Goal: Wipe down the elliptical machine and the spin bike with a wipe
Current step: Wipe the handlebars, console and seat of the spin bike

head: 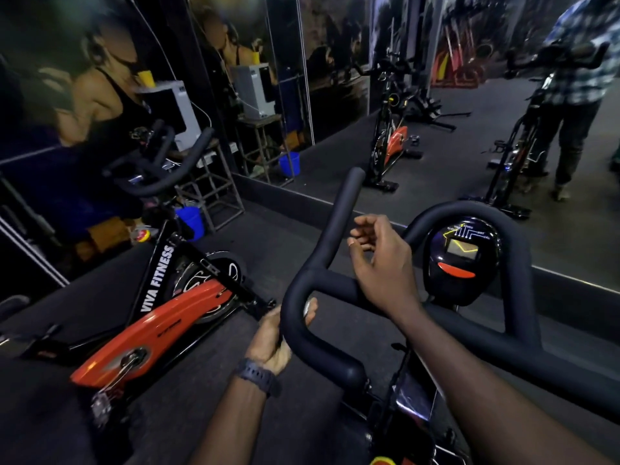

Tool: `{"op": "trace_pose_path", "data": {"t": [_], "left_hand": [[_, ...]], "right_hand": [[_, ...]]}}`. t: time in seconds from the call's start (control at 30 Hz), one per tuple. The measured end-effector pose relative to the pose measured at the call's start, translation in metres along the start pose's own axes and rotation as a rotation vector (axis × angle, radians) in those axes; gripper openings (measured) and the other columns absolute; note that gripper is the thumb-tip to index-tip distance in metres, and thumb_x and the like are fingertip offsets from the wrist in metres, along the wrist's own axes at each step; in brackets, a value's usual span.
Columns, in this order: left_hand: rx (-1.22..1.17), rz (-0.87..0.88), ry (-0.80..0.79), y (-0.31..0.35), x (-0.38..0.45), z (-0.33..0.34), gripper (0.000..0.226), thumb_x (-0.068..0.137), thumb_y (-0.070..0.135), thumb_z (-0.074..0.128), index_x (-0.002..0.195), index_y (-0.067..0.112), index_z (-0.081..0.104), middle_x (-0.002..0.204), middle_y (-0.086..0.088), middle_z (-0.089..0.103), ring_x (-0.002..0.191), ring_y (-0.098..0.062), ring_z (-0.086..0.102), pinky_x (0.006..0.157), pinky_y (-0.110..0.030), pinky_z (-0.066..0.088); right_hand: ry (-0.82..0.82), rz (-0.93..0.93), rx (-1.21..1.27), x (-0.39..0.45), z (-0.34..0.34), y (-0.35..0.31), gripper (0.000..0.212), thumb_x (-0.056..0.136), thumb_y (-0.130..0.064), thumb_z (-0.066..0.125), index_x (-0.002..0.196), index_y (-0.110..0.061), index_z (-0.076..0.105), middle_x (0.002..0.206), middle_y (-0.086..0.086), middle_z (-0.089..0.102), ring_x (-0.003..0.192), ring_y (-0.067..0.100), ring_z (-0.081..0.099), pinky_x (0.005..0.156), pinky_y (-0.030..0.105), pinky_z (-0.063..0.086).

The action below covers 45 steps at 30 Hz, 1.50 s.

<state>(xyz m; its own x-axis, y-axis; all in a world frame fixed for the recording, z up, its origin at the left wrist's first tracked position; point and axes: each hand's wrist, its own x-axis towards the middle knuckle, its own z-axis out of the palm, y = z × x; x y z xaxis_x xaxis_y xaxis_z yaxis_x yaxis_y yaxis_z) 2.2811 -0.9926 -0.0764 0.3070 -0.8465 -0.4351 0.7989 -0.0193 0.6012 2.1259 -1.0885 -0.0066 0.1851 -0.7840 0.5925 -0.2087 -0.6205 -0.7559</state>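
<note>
The spin bike in front of me has a black foam handlebar [330, 229] and a black console [459, 260] with a small screen and an orange button. My left hand [275, 337] grips the handlebar's left bend from outside, with the thumb lying over the top of the tube. Above the crossbar near the left horn, my right hand [382, 260] hovers with its fingers loosely curled and holds nothing I can make out. No wipe shows in either hand. No elliptical machine is in view.
A second orange and black spin bike [161, 323] marked VIVA FITNESS stands close on my left. Behind it are a metal stand [214, 193] and a blue bucket [189, 221]. A wall mirror [419, 182] ahead reflects bikes and a person in a checked shirt [573, 62].
</note>
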Motion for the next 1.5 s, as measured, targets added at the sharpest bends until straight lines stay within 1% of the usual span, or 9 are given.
{"op": "trace_pose_path", "data": {"t": [0.27, 0.53, 0.77, 0.93, 1.03, 1.13, 1.23, 1.33, 1.5], "left_hand": [[0.232, 0.346, 0.08, -0.036, -0.057, -0.031, 0.033, 0.095, -0.002, 0.046, 0.127, 0.002, 0.055, 0.122, -0.009, 0.065, 0.117, -0.023, 0.059, 0.096, -0.036, 0.05], [0.349, 0.454, 0.161, -0.065, -0.115, -0.017, 0.036, 0.084, -0.015, 0.059, 0.114, 0.003, 0.064, 0.096, -0.015, 0.073, 0.085, -0.024, 0.07, 0.067, -0.027, 0.058], [0.591, 0.567, 0.172, -0.081, -0.13, -0.011, 0.027, 0.075, 0.001, 0.078, 0.096, 0.017, 0.077, 0.088, -0.004, 0.076, 0.086, -0.022, 0.072, 0.079, -0.039, 0.058], [0.904, 0.83, 0.188, -0.039, -0.113, -0.009, 0.034, 0.081, 0.001, 0.072, 0.086, 0.034, 0.074, 0.087, 0.011, 0.074, 0.084, 0.001, 0.068, 0.074, -0.01, 0.048], [1.177, 0.921, 0.186, 0.002, -0.076, 0.0, 0.028, 0.08, 0.006, 0.072, 0.091, 0.032, 0.073, 0.084, 0.017, 0.069, 0.082, 0.004, 0.065, 0.071, -0.003, 0.041], [1.445, 0.873, 0.225, 0.034, -0.018, 0.018, 0.016, 0.081, 0.017, 0.072, 0.094, 0.025, 0.077, 0.09, 0.006, 0.073, 0.087, -0.014, 0.068, 0.073, -0.015, 0.044], [1.547, 0.802, 0.273, 0.05, 0.024, 0.037, 0.017, 0.081, 0.022, 0.067, 0.094, 0.026, 0.076, 0.097, 0.001, 0.074, 0.092, -0.018, 0.068, 0.074, -0.018, 0.044], [1.635, 0.896, 0.261, 0.045, 0.023, 0.04, 0.018, 0.083, 0.016, 0.066, 0.095, 0.023, 0.076, 0.095, -0.001, 0.072, 0.09, -0.021, 0.066, 0.076, -0.023, 0.045], [1.572, 1.036, 0.0, -0.002, -0.032, 0.017, 0.017, 0.08, 0.018, 0.066, 0.09, 0.026, 0.077, 0.084, 0.007, 0.069, 0.079, -0.012, 0.064, 0.074, -0.026, 0.047]], "right_hand": [[-0.02, -0.007, -0.035, -0.001, 0.003, 0.001, 0.024, 0.089, -0.007, 0.065, 0.11, -0.014, 0.055, 0.098, -0.002, 0.065, 0.085, 0.005, 0.062, 0.076, 0.005, 0.043], [-0.052, -0.006, -0.066, -0.002, 0.001, 0.001, 0.023, 0.089, -0.01, 0.065, 0.11, -0.016, 0.056, 0.097, -0.001, 0.065, 0.084, 0.009, 0.063, 0.078, 0.019, 0.051], [-0.062, -0.002, -0.094, -0.003, 0.001, 0.003, 0.024, 0.089, -0.012, 0.066, 0.11, -0.017, 0.056, 0.096, -0.001, 0.066, 0.087, 0.011, 0.065, 0.082, 0.035, 0.055], [-0.065, -0.021, -0.099, -0.003, 0.001, 0.006, 0.024, 0.088, -0.012, 0.065, 0.11, -0.017, 0.056, 0.097, 0.0, 0.066, 0.088, 0.012, 0.065, 0.083, 0.039, 0.055], [-0.08, -0.028, -0.11, -0.004, 0.003, 0.007, 0.025, 0.088, -0.013, 0.064, 0.11, -0.02, 0.054, 0.097, -0.002, 0.065, 0.09, 0.011, 0.064, 0.083, 0.039, 0.055], [-0.094, -0.031, -0.12, -0.004, 0.004, 0.008, 0.026, 0.088, -0.014, 0.064, 0.11, -0.023, 0.053, 0.096, -0.005, 0.064, 0.091, 0.011, 0.063, 0.084, 0.04, 0.055], [-0.1, -0.025, -0.124, -0.004, 0.003, 0.008, 0.026, 0.089, -0.014, 0.064, 0.111, -0.023, 0.053, 0.098, -0.006, 0.064, 0.092, 0.01, 0.063, 0.084, 0.039, 0.056], [-0.087, -0.025, -0.105, -0.004, 0.002, 0.007, 0.025, 0.089, -0.014, 0.064, 0.11, -0.021, 0.054, 0.098, -0.005, 0.064, 0.092, 0.011, 0.064, 0.083, 0.039, 0.056], [-0.054, -0.001, -0.067, -0.003, 0.002, 0.005, 0.024, 0.086, -0.012, 0.065, 0.107, -0.018, 0.056, 0.093, -0.004, 0.066, 0.085, 0.011, 0.065, 0.08, 0.038, 0.056]]}}
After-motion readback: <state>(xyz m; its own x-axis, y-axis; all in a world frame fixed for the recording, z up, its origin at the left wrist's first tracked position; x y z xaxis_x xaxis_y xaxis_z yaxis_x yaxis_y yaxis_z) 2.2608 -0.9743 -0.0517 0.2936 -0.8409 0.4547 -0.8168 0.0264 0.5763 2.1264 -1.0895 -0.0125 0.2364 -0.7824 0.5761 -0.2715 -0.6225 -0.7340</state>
